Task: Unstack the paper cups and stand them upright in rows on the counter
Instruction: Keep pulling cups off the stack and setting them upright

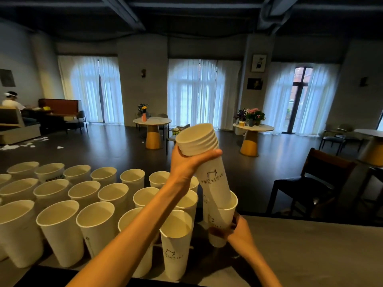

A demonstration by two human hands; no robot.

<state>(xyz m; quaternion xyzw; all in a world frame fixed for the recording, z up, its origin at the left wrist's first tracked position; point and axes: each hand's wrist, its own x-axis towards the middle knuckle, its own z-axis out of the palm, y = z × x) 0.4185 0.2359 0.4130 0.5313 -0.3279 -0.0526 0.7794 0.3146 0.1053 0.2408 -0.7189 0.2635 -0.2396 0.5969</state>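
Paper cups stand upright in three rows across the left of the worktop (310,245), and the one I am freeing, the bottom cup (221,222), sits at the right end of those rows, just beside the nearest standing cup (176,241). From the head view, my left hand (186,164) is wrapped round the nested stack (207,162) near its rims, with the stack tilted toward the left, and my right hand (234,230) has its fingers curled round the bottom cup low down. To do this well, I think I should hold the bottom cup lightly so its wall does not buckle and pinch the stack. I would draw the stack straight out along its own slant, with a small twist if it sticks. The cup should then be planted level in line with its row, without knocking its neighbour.
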